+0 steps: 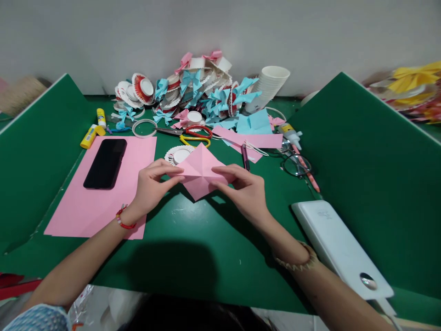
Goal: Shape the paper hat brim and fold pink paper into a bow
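A square of pink paper (201,158) with crossing creases is held up above the green table, one corner pointing toward me. My left hand (153,184) pinches its left corner between thumb and fingers. At the opposite corner, my right hand (244,186) grips it the same way, thumb below and fingers above. Just behind the paper lies a white paper-cup piece with a frilled edge (175,154), partly hidden. Scissors (196,133) with red and yellow handles rest beyond it.
Pink sheets (72,202) lie at left under a black phone (106,163), near glue sticks (89,135). Behind are cup pieces with blue bows (191,82) and stacked paper cups (270,87). Glasses (296,164) and a white power bank (341,248) sit right. Green partitions (372,184) flank the table.
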Available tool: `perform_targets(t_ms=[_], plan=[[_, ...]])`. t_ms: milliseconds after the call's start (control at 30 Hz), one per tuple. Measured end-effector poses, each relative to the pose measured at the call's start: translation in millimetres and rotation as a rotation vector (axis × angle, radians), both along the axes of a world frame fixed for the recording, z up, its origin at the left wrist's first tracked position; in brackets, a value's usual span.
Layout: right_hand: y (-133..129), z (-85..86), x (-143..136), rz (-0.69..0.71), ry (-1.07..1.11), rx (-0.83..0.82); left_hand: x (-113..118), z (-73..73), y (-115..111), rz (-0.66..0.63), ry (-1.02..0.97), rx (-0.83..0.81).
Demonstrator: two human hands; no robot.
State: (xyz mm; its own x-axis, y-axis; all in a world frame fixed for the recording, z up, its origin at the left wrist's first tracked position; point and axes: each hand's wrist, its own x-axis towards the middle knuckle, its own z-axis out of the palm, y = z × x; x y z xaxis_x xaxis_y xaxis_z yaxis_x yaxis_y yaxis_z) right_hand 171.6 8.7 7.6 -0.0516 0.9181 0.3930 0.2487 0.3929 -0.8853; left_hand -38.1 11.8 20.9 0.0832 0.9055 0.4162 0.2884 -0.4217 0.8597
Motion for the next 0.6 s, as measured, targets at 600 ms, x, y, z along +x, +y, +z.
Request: perform_targets(t_ms=[600], plan=[[-13.7,5.4,-11.3,0.039,-0.283,0.313,9.4,-1.0,-14.5,-0.068,0.676,0.550]])
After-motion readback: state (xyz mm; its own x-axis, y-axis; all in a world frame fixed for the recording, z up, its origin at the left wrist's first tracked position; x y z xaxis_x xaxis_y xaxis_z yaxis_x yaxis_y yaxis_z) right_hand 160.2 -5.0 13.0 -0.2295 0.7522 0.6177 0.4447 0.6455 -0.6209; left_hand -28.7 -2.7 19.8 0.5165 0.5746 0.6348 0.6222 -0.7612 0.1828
